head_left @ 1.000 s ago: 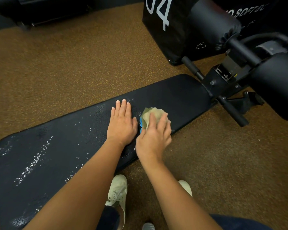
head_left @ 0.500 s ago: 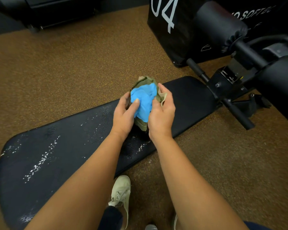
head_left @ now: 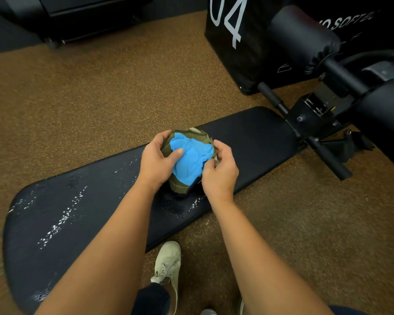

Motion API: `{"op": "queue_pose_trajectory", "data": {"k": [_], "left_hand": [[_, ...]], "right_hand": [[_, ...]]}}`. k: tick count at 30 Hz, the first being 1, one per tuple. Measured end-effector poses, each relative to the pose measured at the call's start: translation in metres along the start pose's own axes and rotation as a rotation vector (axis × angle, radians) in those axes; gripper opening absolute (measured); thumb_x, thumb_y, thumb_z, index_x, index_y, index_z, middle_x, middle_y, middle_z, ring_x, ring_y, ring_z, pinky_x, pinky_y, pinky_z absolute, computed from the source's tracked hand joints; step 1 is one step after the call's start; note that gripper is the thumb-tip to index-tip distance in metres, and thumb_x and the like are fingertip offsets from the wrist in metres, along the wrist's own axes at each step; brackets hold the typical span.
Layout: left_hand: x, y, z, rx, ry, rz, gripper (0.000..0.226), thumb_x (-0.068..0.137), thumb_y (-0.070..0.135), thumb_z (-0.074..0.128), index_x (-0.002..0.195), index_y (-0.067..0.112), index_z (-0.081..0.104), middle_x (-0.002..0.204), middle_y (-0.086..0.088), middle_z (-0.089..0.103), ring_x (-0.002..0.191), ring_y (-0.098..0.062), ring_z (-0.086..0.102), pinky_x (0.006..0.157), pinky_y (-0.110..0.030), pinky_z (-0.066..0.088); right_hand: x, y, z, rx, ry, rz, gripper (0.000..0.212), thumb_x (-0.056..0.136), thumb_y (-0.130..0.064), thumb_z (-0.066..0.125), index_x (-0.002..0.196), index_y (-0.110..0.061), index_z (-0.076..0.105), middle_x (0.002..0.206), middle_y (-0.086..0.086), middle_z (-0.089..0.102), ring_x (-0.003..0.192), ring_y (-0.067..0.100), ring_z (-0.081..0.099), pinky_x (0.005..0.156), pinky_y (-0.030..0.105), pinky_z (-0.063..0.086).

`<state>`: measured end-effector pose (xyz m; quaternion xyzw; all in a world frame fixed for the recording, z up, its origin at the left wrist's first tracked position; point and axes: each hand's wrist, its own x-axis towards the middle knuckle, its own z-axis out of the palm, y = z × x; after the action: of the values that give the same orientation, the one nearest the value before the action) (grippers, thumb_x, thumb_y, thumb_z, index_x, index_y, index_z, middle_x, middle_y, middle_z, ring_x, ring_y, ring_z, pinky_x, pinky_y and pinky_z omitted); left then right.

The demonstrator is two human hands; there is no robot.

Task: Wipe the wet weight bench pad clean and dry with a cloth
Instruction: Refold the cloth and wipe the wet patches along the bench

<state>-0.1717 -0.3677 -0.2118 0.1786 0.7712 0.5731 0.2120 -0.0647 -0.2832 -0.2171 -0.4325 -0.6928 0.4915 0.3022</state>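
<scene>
Standing close against the near edge of the weight bench pad, the person has one pale shoe on the speckled brown floor just beside it. Both forearms reach out over the pad. The left hand and the right hand each have their grip closed on the cloth, an olive piece with a bright blue face turned up, bunched between them; it seems to be lifted just above the middle of the pad, though contact beneath cannot be seen.

The step in hand looks like refolding the cloth to a fresh face, not wiping. The pad's long axis runs diagonally, from its rounded wide end at the near left to its narrow end at the far right, where it meets the black frame and roller pads. Water droplets speckle the near-left half and a patch just below the hands, while the far-right half looks matt and dry. So the task seems about half done.

Next, the cloth should go flat on the wet stretch and be drawn along that long axis toward the wide end. Beyond the frame stands a black box marked 04.
</scene>
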Motion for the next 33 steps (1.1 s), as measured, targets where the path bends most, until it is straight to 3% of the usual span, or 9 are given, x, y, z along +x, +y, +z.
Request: {"op": "queue_pose_trajectory", "data": {"k": [4,6,9,12,15,20,24,28,33], "left_hand": [[0.004,-0.008,-0.001,0.308,0.037,0.136,0.061,0.081,0.010,0.072,0.137,0.020,0.048,0.123,0.002,0.055,0.111,-0.008,0.052,0.100,-0.027,0.042],[0.002,-0.009,0.002,0.447,0.078,0.190,0.060,0.083,0.008,0.068,0.138,0.019,0.047,0.123,-0.002,0.047,0.106,-0.007,0.045,0.093,-0.019,0.037],[-0.003,-0.015,0.007,0.698,0.153,0.297,0.055,0.081,0.004,0.065,0.133,0.014,0.053,0.124,-0.010,0.045,0.109,-0.023,0.048,0.083,-0.035,0.047],[-0.006,-0.021,0.018,0.994,0.227,0.400,0.044,0.076,0.009,0.063,0.119,0.014,0.063,0.129,-0.013,0.052,0.122,-0.036,0.041,0.093,-0.050,0.037],[-0.009,-0.023,0.032,0.998,0.075,0.470,0.039,0.087,0.024,0.046,0.120,0.011,0.063,0.136,-0.014,0.052,0.138,-0.037,0.031,0.106,-0.051,0.029],[-0.009,-0.034,0.037,1.068,-0.176,0.328,0.070,0.090,0.055,0.009,0.146,0.024,0.036,0.157,-0.009,0.025,0.147,-0.033,0.005,0.117,-0.049,0.008],[-0.010,-0.044,0.038,1.207,-0.172,0.326,0.067,0.091,0.062,0.012,0.151,0.034,0.019,0.161,-0.001,0.010,0.147,-0.029,-0.006,0.113,-0.059,-0.002],[-0.008,-0.044,0.042,1.208,-0.137,0.263,0.056,0.096,0.057,0.018,0.150,0.043,0.011,0.161,0.003,0.003,0.147,-0.029,-0.011,0.107,-0.069,0.000],[-0.001,-0.046,0.035,1.285,-0.245,0.375,0.064,0.093,0.053,0.005,0.151,0.029,0.018,0.161,-0.002,0.009,0.146,-0.037,-0.004,0.112,-0.064,0.008]], "right_hand": [[-0.006,0.007,0.003,-0.162,-0.065,-0.080,0.042,0.082,0.004,0.054,0.120,-0.015,0.059,0.114,0.002,0.060,0.106,0.016,0.055,0.088,0.011,0.034],[-0.009,0.011,0.005,-0.272,-0.098,-0.161,0.042,0.082,0.002,0.055,0.120,-0.015,0.060,0.113,0.001,0.062,0.105,0.019,0.052,0.087,0.016,0.034],[-0.011,0.017,0.008,-0.428,-0.093,-0.264,0.041,0.080,0.000,0.057,0.117,-0.016,0.062,0.103,-0.001,0.067,0.097,0.022,0.049,0.083,0.033,0.043],[-0.013,0.023,0.009,-0.551,-0.045,-0.334,0.040,0.075,-0.003,0.064,0.113,-0.017,0.064,0.101,-0.002,0.068,0.097,0.024,0.052,0.077,0.038,0.043],[-0.017,0.031,0.009,-0.616,0.017,-0.380,0.035,0.078,-0.010,0.058,0.112,-0.016,0.063,0.112,-0.001,0.064,0.108,0.024,0.055,0.083,0.040,0.046],[-0.023,0.048,0.004,-0.736,-0.018,-0.394,0.046,0.089,-0.020,0.035,0.131,-0.008,0.050,0.138,0.008,0.052,0.136,0.028,0.039,0.110,0.045,0.028],[-0.026,0.058,0.000,-0.808,-0.116,-0.400,0.053,0.092,-0.024,0.029,0.140,-0.007,0.040,0.149,0.010,0.039,0.143,0.027,0.025,0.115,0.045,0.015],[-0.023,0.061,0.000,-0.882,-0.169,-0.370,0.059,0.091,-0.032,0.025,0.144,-0.007,0.033,0.153,0.010,0.030,0.145,0.026,0.016,0.117,0.046,0.011],[-0.022,0.062,0.002,-0.931,-0.228,-0.340,0.062,0.092,-0.033,0.014,0.148,-0.006,0.022,0.157,0.011,0.020,0.146,0.024,0.008,0.118,0.045,0.007]]}}
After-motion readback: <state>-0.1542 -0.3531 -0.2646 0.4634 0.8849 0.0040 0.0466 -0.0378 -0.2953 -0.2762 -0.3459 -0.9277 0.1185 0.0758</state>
